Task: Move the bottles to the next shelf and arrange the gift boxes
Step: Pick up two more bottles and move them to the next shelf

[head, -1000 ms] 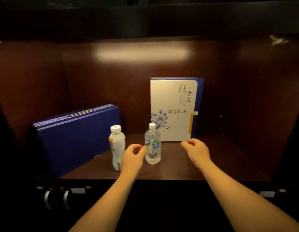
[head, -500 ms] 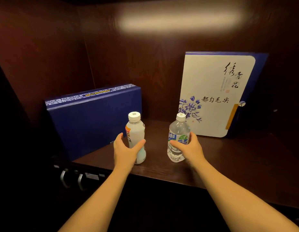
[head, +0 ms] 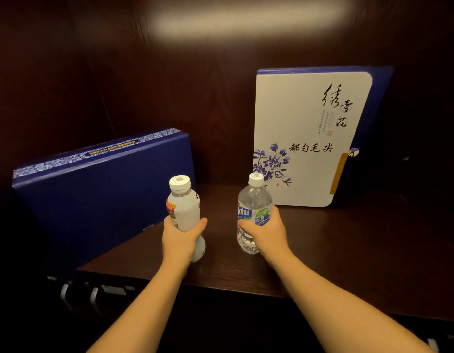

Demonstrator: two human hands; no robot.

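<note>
Dark wood shelf carries everything: my left hand is wrapped tight around the milky white bottle and my right hand is clamped on the clear water bottle, both upright near the shelf's front edge, though I cannot tell if their bases touch the wood. A blue gift box stands on its long side at the left edge, angled toward the back, while a white gift box with blue flowers stands upright against the back wall, right of middle
</note>
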